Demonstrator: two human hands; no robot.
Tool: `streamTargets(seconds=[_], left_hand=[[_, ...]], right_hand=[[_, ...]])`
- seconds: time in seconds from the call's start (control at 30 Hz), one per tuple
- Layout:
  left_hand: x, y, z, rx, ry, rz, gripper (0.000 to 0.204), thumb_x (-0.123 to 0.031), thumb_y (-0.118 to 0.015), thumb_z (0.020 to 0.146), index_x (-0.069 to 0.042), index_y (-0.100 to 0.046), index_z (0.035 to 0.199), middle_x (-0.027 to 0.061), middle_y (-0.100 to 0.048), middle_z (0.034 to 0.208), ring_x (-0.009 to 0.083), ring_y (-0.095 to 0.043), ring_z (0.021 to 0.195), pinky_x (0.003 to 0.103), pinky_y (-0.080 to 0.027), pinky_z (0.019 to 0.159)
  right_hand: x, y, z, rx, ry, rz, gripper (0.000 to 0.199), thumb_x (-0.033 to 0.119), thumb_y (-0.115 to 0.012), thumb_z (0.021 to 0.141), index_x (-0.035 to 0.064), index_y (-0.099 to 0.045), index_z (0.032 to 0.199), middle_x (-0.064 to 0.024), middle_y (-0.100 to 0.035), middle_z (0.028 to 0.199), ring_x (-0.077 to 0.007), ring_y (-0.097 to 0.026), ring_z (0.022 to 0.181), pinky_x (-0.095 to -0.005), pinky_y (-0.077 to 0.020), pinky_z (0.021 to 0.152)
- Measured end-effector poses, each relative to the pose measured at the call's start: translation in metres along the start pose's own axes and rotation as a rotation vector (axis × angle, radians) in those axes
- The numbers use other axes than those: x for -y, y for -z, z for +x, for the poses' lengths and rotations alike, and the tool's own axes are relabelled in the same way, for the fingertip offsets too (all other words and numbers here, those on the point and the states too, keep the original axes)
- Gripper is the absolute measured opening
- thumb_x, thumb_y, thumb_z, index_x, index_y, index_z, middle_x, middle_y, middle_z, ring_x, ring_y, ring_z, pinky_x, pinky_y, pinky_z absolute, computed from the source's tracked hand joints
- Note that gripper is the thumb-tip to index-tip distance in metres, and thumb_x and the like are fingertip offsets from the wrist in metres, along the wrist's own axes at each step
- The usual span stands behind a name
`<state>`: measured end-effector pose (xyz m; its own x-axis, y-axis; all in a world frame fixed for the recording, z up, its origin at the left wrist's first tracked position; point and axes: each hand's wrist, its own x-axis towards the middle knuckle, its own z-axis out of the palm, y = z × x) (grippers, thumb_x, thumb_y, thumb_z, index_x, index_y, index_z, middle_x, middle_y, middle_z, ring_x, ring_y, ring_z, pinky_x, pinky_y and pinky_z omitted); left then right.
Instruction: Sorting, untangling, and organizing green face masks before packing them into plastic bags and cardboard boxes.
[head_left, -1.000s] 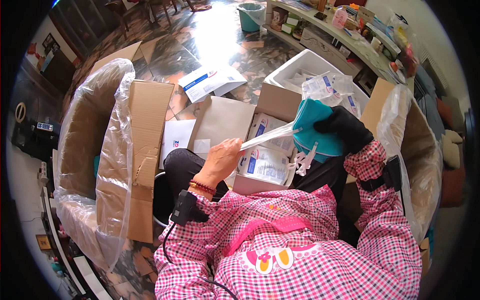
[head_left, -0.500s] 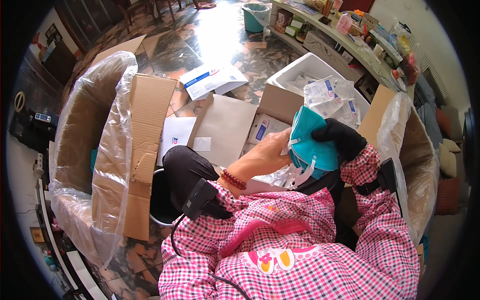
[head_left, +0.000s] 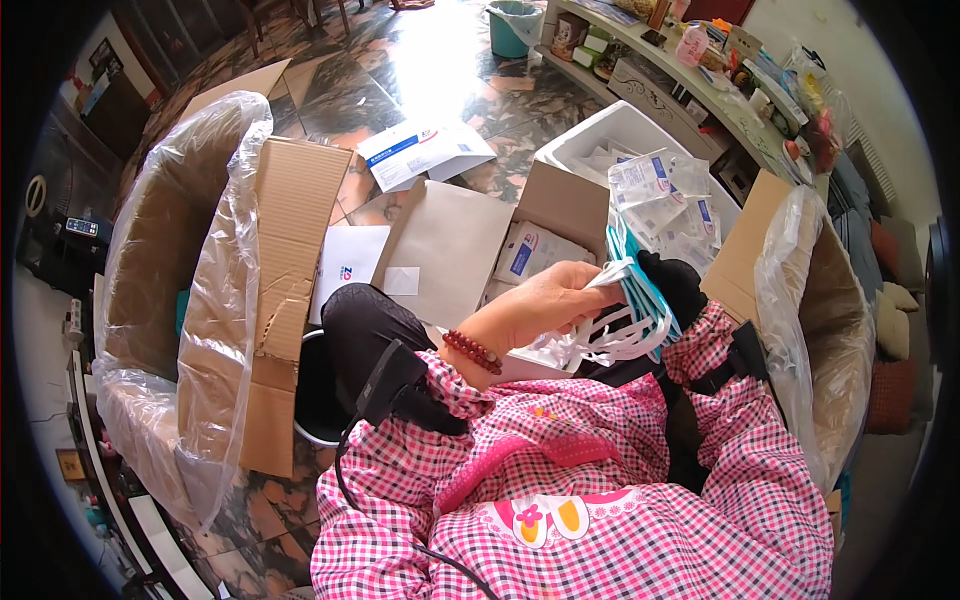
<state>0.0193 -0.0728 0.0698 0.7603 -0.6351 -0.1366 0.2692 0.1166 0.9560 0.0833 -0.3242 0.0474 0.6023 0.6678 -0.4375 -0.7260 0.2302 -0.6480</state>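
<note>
A small stack of teal face masks (head_left: 618, 238) is held edge-on above my lap. My right hand (head_left: 680, 285), in a black glove, grips the stack from the right side. My left hand (head_left: 548, 300), bare and with a red bead bracelet at the wrist, pinches the white straps (head_left: 622, 345) at the masks' left edge. Several straps hang in loops below its fingers. Just beyond my left hand, an open carton (head_left: 450, 235) holds white packets with blue print (head_left: 540, 250).
Plastic-lined cardboard boxes stand on the left (head_left: 285, 220) and right (head_left: 820, 330). Behind the carton, a white foam box (head_left: 575, 145) holds clear packets (head_left: 660, 180). A flattened white box (head_left: 430, 155) lies on the floor. A dark bin (head_left: 315, 385) sits by my left knee.
The masks have turned from showing their broad teal face to edge-on, moving slightly right. My left hand has shifted onto the straps, which now hang in a fuller bunch.
</note>
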Motion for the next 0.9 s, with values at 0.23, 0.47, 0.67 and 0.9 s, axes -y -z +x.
streamTargets(seconds=[0.23,0.47,0.67,0.9], left_hand=[[0.005,-0.01,0.01,0.016,0.018,-0.295,0.021,-0.033,-0.06,0.101,-0.015,-0.062,0.09,-0.0119,-0.044,0.07,0.0,-0.032,0.058,0.019,-0.023,0.051],[-0.003,-0.009,-0.004,-0.036,-0.045,-0.202,0.022,-0.031,-0.061,0.1,-0.01,-0.066,0.098,-0.0085,-0.051,0.071,0.0001,-0.038,0.059,0.019,-0.027,0.05],[0.0,-0.01,-0.01,-0.037,-0.031,-0.128,0.026,-0.036,-0.065,0.098,-0.01,-0.067,0.096,-0.0095,-0.05,0.07,0.0,-0.039,0.059,0.019,-0.028,0.051],[-0.002,-0.007,-0.02,-0.027,0.032,-0.06,0.03,-0.035,-0.076,0.09,-0.008,-0.068,0.1,-0.0089,-0.054,0.074,0.001,-0.043,0.064,0.019,-0.03,0.054]], right_hand=[[-0.018,0.004,0.017,0.071,-0.048,0.111,0.04,0.035,-0.063,0.098,0.0018,-0.065,0.12,-0.0154,-0.071,0.11,-0.0251,-0.072,0.09,-0.0368,-0.0605,0.08],[-0.023,0.008,0.02,0.103,-0.06,0.124,0.041,0.036,-0.063,0.097,0.0018,-0.065,0.12,-0.0155,-0.071,0.111,-0.0251,-0.072,0.09,-0.0366,-0.0604,0.08],[-0.024,0.014,0.021,0.112,-0.056,0.108,0.042,0.037,-0.063,0.097,0.0018,-0.064,0.12,-0.0156,-0.071,0.111,-0.025,-0.072,0.09,-0.0365,-0.0603,0.08],[-0.022,0.011,0.02,0.086,-0.012,-0.003,0.045,0.041,-0.062,0.098,0.003,-0.064,0.121,-0.0162,-0.071,0.113,-0.0261,-0.071,0.093,-0.0366,-0.06,0.082]])
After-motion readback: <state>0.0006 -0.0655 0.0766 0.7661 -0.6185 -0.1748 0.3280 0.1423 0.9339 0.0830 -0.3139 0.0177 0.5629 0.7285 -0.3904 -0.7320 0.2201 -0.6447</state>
